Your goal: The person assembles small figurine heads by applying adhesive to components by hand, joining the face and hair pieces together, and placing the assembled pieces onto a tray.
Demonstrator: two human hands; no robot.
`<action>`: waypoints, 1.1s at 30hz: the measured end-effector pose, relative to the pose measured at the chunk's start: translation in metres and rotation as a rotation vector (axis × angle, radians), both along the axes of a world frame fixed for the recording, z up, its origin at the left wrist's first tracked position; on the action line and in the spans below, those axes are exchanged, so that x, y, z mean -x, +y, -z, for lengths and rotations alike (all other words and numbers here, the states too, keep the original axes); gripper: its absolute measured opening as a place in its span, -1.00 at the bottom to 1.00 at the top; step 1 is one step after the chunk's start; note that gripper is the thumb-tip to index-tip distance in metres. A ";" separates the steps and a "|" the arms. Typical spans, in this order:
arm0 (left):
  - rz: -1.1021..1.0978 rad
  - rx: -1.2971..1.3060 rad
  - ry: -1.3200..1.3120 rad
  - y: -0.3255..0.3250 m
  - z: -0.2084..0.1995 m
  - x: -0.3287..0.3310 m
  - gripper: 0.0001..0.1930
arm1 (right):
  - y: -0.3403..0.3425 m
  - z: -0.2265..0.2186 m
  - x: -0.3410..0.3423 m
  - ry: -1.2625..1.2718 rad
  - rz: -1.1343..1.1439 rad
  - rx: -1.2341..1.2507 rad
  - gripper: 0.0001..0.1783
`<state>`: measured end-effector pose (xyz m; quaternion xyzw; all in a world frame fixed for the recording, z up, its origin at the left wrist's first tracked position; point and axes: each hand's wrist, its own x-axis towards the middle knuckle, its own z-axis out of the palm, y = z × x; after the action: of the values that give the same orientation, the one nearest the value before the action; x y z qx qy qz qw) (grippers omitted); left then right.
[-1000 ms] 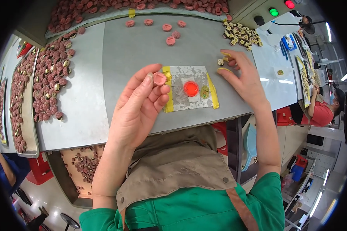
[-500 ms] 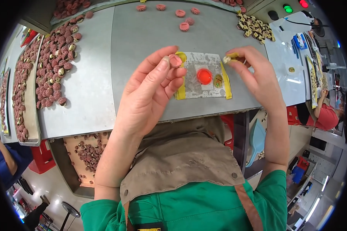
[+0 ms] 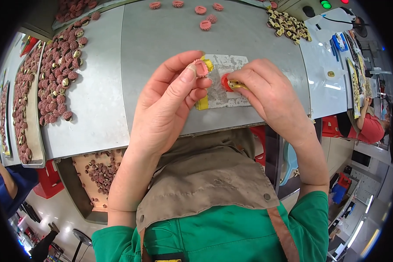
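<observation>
My left hand [image 3: 163,94] pinches a round pink ridged piece [image 3: 201,68] between thumb and fingers, its slotted face toward me. Low over a pale, speckled sheet with yellow tape edges [image 3: 216,99], my right hand [image 3: 273,89] is closed on a small cream-and-dark piece [image 3: 234,85]. Something yellow covers a fingertip of that hand. The piece is at a small pot of red stuff [image 3: 225,82]; whether it touches the red cannot be told. My right fingers hide part of the pot and the sheet's right side.
Several loose pink pieces [image 3: 200,10] lie at the table's far side. Cream-and-dark pieces [image 3: 288,26] are heaped far right. Dark pink pieces [image 3: 59,74] cover the left, beside a filled metal tray [image 3: 40,144]. An open drawer [image 3: 91,174] sits below. Co-workers are at both sides.
My right hand has moved left and down from beside the sheet to the red pot, carrying the small piece. My left hand still holds the pink piece, nearly in place.
</observation>
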<state>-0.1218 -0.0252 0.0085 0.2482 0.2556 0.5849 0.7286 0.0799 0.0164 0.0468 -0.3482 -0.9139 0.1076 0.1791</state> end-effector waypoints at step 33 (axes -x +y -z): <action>-0.009 -0.090 0.387 -0.001 -0.016 -0.028 -0.48 | -0.001 0.023 0.007 0.499 -0.088 -0.038 -0.61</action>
<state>-0.0936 -0.0265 0.0249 0.3875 0.3656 0.5402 0.6514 0.0732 0.0155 0.0241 -0.2674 -0.8575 0.1809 0.4006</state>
